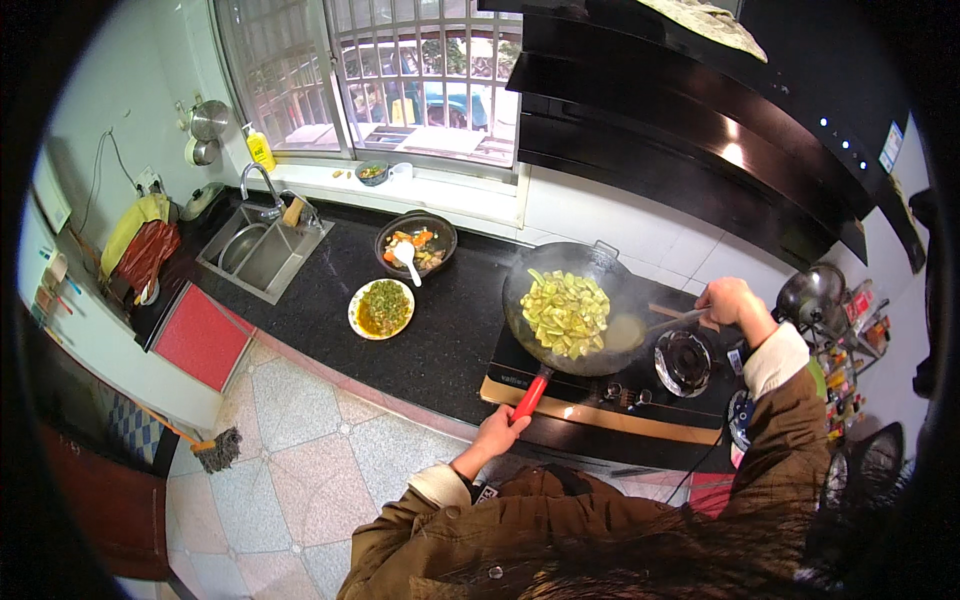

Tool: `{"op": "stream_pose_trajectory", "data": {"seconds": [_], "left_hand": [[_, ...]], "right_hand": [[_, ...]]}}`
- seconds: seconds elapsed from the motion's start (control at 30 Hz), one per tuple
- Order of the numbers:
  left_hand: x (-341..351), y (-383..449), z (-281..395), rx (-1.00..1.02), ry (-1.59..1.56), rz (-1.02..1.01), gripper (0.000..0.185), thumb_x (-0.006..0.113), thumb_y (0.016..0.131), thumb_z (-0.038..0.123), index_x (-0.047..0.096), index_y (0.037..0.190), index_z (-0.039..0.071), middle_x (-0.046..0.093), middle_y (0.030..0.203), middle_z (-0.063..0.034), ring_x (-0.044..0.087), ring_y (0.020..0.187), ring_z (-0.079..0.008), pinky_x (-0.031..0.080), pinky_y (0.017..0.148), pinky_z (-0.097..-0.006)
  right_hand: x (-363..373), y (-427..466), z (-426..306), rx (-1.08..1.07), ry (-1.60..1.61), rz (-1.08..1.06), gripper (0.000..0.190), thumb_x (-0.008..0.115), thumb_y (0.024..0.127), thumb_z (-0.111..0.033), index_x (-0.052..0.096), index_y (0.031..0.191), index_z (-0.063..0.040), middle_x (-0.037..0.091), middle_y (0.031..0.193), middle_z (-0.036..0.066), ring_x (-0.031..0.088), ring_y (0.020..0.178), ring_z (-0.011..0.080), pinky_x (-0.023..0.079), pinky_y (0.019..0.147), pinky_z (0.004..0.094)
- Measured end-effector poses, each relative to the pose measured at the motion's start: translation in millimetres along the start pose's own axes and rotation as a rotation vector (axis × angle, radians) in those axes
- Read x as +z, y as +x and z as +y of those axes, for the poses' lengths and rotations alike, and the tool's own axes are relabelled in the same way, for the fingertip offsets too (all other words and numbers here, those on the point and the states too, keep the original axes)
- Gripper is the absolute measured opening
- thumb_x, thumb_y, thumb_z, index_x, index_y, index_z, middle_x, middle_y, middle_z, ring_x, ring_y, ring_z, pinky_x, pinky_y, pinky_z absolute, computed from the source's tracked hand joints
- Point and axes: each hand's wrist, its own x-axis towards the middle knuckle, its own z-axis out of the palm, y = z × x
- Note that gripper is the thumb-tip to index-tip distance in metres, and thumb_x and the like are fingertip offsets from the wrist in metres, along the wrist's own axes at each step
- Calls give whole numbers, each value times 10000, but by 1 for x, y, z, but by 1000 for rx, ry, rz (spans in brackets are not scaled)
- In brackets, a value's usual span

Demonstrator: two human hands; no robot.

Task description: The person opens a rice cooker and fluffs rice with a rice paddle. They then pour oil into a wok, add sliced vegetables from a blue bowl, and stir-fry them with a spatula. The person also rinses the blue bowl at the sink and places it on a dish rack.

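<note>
A dark wok point(517, 330) stands on the left burner of a black gas hob, with a heap of green sliced vegetables point(564, 311) in it and steam rising. My left hand point(499, 433) is closed around the wok's red handle point(531, 397). In my right hand point(727, 304) is the handle of a metal ladle point(628, 332), its bowl inside the wok at the right of the vegetables. To the left on the black counter are a plate of chopped green food in sauce point(382, 309) and a dark pot point(448, 259) holding carrot pieces, other food and a white spoon point(406, 259).
The right burner point(682, 362) is foil-lined. A range hood point(660, 127) hangs over the hob. A double sink point(262, 259) lies at the left, with yellow soap point(259, 148) and a small bowl point(371, 173) on the sill. Bottles point(840, 382) crowd the right wall; a mop point(216, 450) touches the floor.
</note>
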Motion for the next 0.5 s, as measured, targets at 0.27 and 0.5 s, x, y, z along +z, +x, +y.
{"op": "stream_pose_trajectory", "data": {"seconds": [0.27, 0.5], "left_hand": [[2, 3, -6, -5, 51, 1, 417, 617, 801, 448, 530, 901, 53, 641, 739, -85, 626, 715, -246, 469, 670, -354], [2, 4, -7, -2, 33, -11, 386, 640, 813, 398, 510, 895, 44, 619, 699, -58, 594, 625, -142, 457, 596, -282]], "right_hand": [[41, 46, -15, -42, 671, -389, 380, 748, 661, -264, 686, 996, -96, 596, 585, 18, 517, 492, 89, 410, 443, 257], [145, 1, -121, -227, 124, 211, 471, 604, 749, -183, 480, 1192, -80, 629, 841, 133, 635, 722, 294, 501, 613, 407]]}}
